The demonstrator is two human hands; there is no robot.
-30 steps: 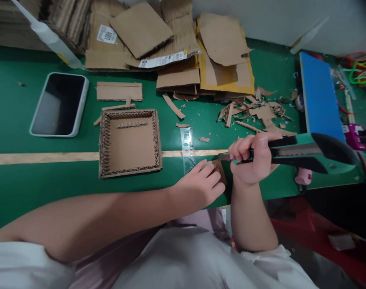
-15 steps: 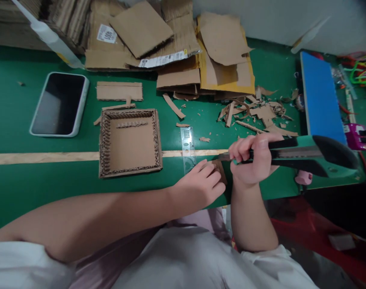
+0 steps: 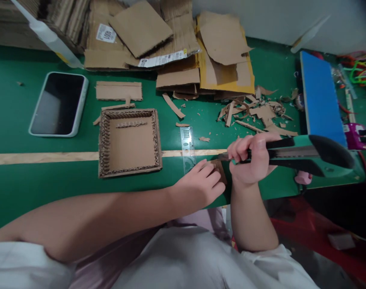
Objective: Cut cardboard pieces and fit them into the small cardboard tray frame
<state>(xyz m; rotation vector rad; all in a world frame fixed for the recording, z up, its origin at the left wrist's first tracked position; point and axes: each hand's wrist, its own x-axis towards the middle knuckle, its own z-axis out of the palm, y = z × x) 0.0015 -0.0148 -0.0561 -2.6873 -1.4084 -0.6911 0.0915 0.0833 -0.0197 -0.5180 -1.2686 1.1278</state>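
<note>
A green-and-black utility knife (image 3: 303, 154) is gripped in my right hand (image 3: 256, 160), its fingers wrapped round the front end. The blade points left and its tip meets the far edge of a small cardboard piece (image 3: 221, 170). Bent over that piece, my left hand (image 3: 202, 182) holds it down on the green table and hides most of it. Just left of those fingers lies a clear ruler (image 3: 188, 146). Farther left stands a shallow square cardboard tray (image 3: 131, 146) with corrugated walls and a loose corrugated strip inside.
Cardboard scraps (image 3: 261, 114) litter the table beyond my right hand. Stacked cardboard sheets (image 3: 140, 30) lie at the back. A phone (image 3: 59, 104) rests at the left, near a white-tipped bottle (image 3: 52, 38). A blue board (image 3: 322, 98) stands at the right.
The handle of the utility knife has shifted slightly left with my right hand. My left hand stays in place on the cardboard piece.
</note>
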